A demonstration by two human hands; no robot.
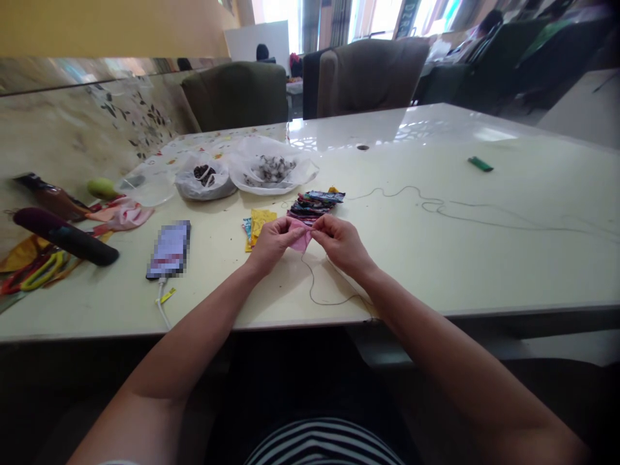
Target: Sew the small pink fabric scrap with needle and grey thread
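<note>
My left hand (272,244) and my right hand (340,242) meet over the cream table (460,258), both pinching a small pink fabric piece (301,237) between their fingertips. A dark thread (329,294) hangs from the fabric, loops on the table near its front edge, and trails far off to the right. Just behind the hands lies a stack of colourful fabric scraps (314,203). A yellow scrap (259,223) lies to the left of that stack.
Two plastic bags (271,171) with dark and pale contents sit behind. A phone (169,248) on a cable lies left, with scissors (41,271), a dark cylinder (62,236), pink cloth (123,216) and a green fruit (101,188). A green lighter (480,164) lies far right. Armchairs (372,74) stand beyond.
</note>
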